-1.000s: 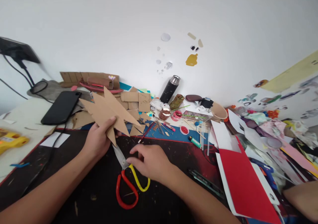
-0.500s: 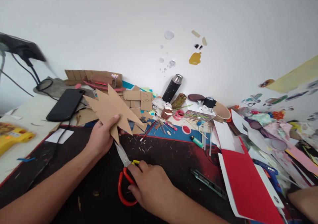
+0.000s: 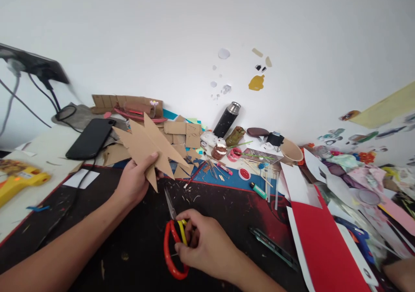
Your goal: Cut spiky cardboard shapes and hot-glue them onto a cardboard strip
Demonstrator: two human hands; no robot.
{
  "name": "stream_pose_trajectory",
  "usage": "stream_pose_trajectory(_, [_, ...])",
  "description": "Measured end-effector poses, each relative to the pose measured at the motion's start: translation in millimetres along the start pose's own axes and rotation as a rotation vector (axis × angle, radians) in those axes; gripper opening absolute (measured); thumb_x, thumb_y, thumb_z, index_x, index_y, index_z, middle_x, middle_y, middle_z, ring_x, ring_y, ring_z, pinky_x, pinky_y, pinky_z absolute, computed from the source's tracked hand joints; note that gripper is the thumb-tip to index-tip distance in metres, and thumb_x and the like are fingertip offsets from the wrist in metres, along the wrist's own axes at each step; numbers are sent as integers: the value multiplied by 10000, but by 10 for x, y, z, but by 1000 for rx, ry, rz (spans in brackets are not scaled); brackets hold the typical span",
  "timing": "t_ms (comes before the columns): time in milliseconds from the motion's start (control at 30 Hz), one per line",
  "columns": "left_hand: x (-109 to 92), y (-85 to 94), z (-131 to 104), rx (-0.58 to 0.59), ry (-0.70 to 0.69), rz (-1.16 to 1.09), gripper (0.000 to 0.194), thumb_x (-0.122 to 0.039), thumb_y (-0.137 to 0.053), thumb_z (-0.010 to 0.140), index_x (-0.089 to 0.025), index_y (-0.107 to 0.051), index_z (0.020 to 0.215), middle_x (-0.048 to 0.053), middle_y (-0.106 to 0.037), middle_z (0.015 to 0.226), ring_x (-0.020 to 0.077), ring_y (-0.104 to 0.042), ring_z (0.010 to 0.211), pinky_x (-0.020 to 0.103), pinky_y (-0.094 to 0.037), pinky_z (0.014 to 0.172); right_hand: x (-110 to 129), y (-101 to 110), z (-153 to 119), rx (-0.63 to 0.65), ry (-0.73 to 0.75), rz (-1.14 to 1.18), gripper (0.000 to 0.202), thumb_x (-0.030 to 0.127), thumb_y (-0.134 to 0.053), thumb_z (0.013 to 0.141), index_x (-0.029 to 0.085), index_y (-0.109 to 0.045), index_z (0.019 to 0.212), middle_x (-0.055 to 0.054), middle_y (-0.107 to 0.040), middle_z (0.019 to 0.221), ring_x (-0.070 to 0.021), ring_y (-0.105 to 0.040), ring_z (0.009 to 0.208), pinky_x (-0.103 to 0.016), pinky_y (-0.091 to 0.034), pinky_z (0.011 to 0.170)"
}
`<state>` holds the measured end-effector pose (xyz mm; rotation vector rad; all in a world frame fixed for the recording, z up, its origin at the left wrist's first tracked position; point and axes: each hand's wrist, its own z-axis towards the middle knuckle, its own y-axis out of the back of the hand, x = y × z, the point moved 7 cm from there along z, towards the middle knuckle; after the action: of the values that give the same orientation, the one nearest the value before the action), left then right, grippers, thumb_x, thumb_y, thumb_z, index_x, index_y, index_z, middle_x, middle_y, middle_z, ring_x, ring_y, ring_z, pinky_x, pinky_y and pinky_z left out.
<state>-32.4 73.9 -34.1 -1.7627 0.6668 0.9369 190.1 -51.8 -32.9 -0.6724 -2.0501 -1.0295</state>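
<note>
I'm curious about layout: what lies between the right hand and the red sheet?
Past the right hand, the head view shows a slim dark green tool on the dark mat, then a white strip bordering the red sheet.

You are working at a table [image 3: 61,147] whose pale top shows at your left, with a dark mat [image 3: 136,236] across the middle and a blue strip [image 3: 233,180] beyond it. On the mat before you lie small scraps [image 3: 125,255], and to your right a cutter [image 3: 272,246]. At your left, a yellow glue gun [image 3: 26,182] rests on the pale top, and a white paper [image 3: 81,178] lies by the mat's far edge. On the blue strip you have a round lid [image 3: 244,174] holding something red, and a green tube [image 3: 258,191] reaches onto the mat.
</note>
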Motion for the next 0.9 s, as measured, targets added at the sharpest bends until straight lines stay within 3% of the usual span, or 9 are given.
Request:
stream_pose_trajectory(133, [-4,7,3,-10,0,1,437,-382,-1075,587,-165,-782,828,29,-741,701,178,-631,493,289,-553,414,-244,-45,-18,115,-136,495,604,444,-922,880,244,-727,1415,36,-677,989,-85,-554,571,-202,-429,494])
stream_pose_trajectory(233, [7,14,8,-15,6,3,436,-384,-1076,583,-168,-781,821,15,-725,681,179,-628,484,293,-552,411,-363,-68,-36,125,-120,775,726,690,-937,901,224,-694,1403,43,-691,890,-75,-551,515,-174,-387,451])
stream_pose_trajectory(300, [13,18,9,-14,9,4,415,-374,-1070,592,-176,-785,820,15,-729,684,182,-629,488,296,-553,414,-406,-128,-50,184,-95,893,851,768,-939,898,209,-664,1478,34,-711,843,-81,-563,495,-170,-364,440])
stream_pose_trajectory(400, [21,26,11,-13,16,8,379,-346,-1053,617,-192,-788,840,16,-733,688,187,-628,492,301,-552,419,-417,-185,-45,245,-29,1005,955,767,-1007,832,174,-676,1504,19,-730,821,-82,-556,475,-163,-330,413])
stream_pose_trajectory(533, [31,45,21,-23,26,12,376,-341,-1041,629,-194,-783,860,27,-734,700,194,-628,493,311,-552,421,-396,-238,-3,326,3,1024,917,649,-1032,849,139,-686,1528,-20,-783,813,-90,-591,458,-157,-338,409])
stream_pose_trajectory(733, [31,96,53,-58,34,4,297,-324,-1016,692,-238,-783,854,35,-746,721,205,-635,519,320,-565,437,-387,-194,119,320,20,1076,985,643,-1001,868,109,-629,1607,-41,-798,827,-146,-683,476,-180,-446,427])
stream_pose_trajectory(900, [40,138,83,-80,51,-3,260,-335,-990,719,-253,-782,850,35,-730,677,211,-622,483,325,-547,417,-388,-172,230,302,29,1139,1059,666,-977,892,139,-539,1699,-94,-843,952,-171,-739,520,-232,-567,505])
